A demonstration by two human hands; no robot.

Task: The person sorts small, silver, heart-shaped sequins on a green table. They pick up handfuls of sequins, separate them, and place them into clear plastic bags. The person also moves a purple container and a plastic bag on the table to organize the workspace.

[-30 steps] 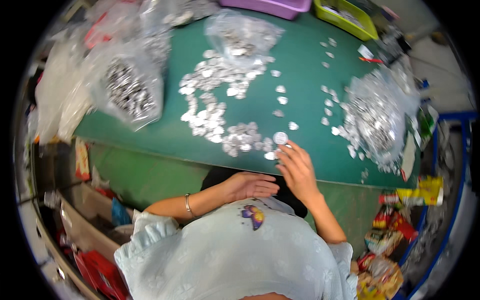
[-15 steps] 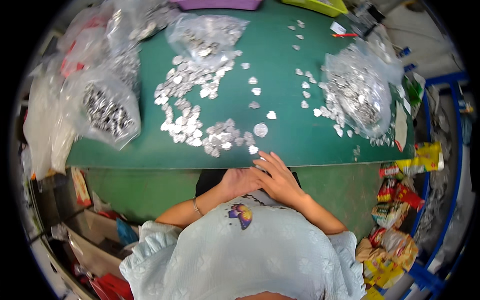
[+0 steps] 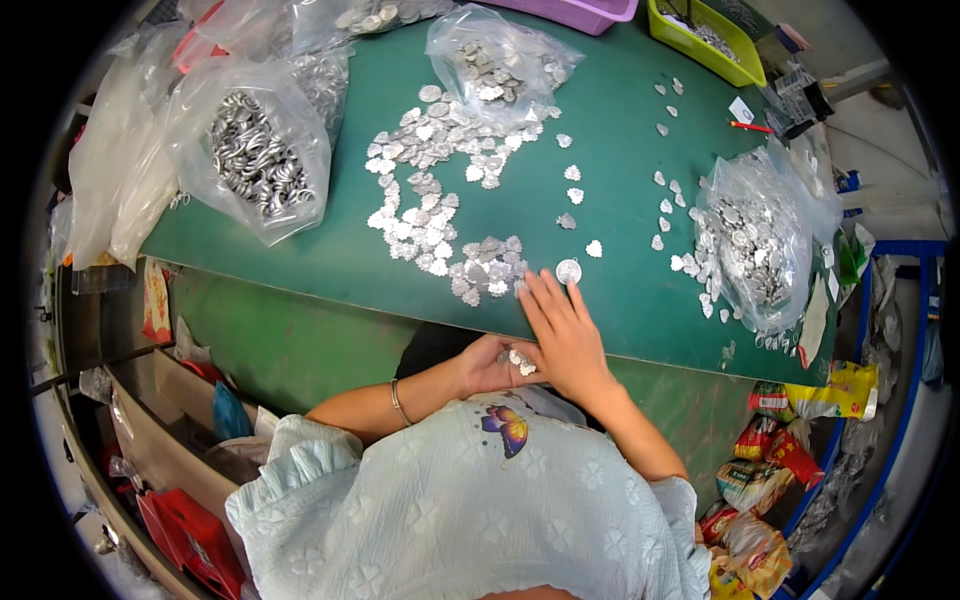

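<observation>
My left hand (image 3: 482, 366) is cupped palm up just below the table's near edge, with a few silver scalloped metal charms (image 3: 522, 363) lying in it. Reaching over that edge, my right hand (image 3: 568, 335) rests flat with its fingers stretched out. Its fingertips lie beside a small pile of silver charms (image 3: 482, 272) and close to a round silver pendant (image 3: 568, 271). Whether a charm lies under those fingertips is hidden. Loose scalloped charms (image 3: 422, 225) spread farther left, and single heart-like charms (image 3: 566, 221) form a loose line toward the back.
On the green table (image 3: 620, 310), a clear bag of charms (image 3: 500, 75) stands at the back and another bag (image 3: 760, 240) at the right. A bag of silver rings (image 3: 255, 160) sits left. Purple (image 3: 590, 12) and yellow-green trays (image 3: 745, 70) line the far side.
The view has turned, shifting the table in the picture. My right hand has moved forward onto the tabletop, toward the small pile. Charms now show in my left palm.
</observation>
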